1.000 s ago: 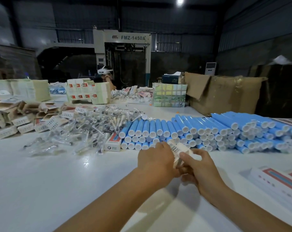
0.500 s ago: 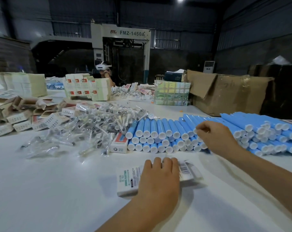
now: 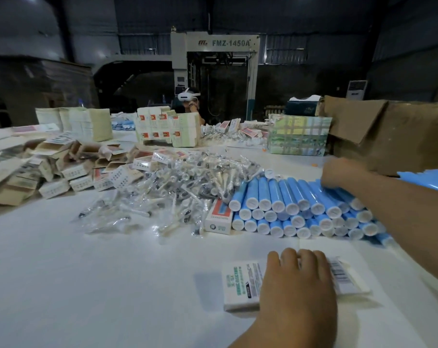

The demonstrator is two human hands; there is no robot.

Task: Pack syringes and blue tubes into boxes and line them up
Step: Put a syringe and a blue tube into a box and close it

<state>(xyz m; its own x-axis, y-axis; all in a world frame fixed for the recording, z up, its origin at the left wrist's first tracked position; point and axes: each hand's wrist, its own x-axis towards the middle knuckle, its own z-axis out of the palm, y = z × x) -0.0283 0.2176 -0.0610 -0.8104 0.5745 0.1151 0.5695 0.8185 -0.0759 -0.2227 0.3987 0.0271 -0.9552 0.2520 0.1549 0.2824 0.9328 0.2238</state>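
Left grip [image 3: 297, 280] lies flat, fingers straight, pressing a white box [image 3: 240, 285] onto the worktop [image 3: 87, 285] at front centre; box ends stick out both sides of the hand. Right grip [image 3: 338, 172] reaches over the far end of the blue tubes [image 3: 295, 207], fingers curled down touching them; can't tell if it's pinching one. Tubes stacked in rows just beyond the box, white caps facing front. Bagged syringes [image 3: 177, 194] heaped w/ a small red-marked box [image 3: 219, 217] touching the tubes' left edge.
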